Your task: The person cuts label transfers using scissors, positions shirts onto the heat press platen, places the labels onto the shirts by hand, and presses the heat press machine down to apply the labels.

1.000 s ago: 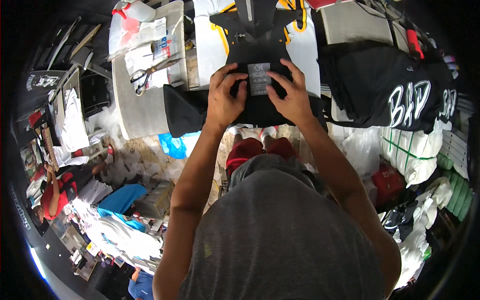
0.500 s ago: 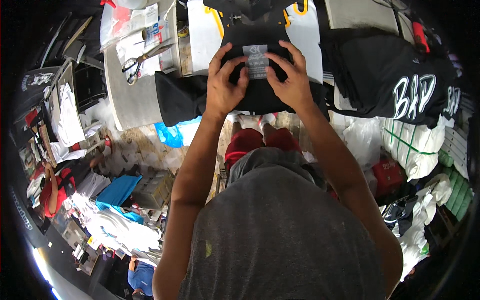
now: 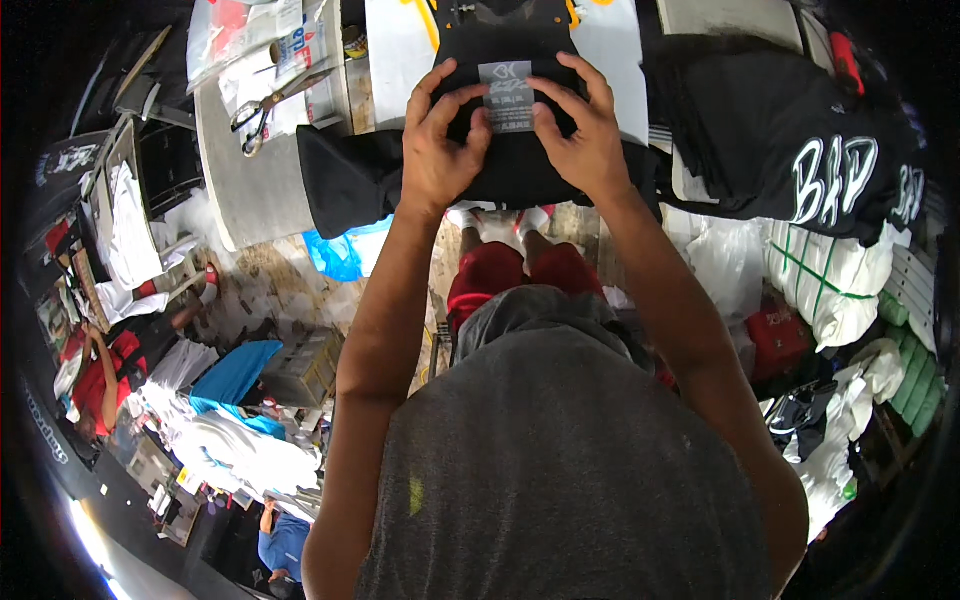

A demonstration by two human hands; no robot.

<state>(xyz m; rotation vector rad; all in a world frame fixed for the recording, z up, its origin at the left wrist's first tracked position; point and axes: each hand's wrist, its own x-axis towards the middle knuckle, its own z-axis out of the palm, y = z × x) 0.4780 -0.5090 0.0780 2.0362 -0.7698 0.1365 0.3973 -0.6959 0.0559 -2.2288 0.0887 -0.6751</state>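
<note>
The left hand (image 3: 440, 140) and the right hand (image 3: 588, 140) are framing a grey printed film (image 3: 508, 104), which is lying on black fabric (image 3: 520, 178) in front of the person. On each side, 1 index fingertip and 1 thumb are meeting or nearly meeting the film's edge; whether they are pressing, I cannot tell. Each grip is staying loose, thumb and fingers apart. To the left, scissors (image 3: 268, 103) are lying on a grey bench (image 3: 255, 190); to the right, a black garment (image 3: 740, 130) is showing white lettering.
</note>
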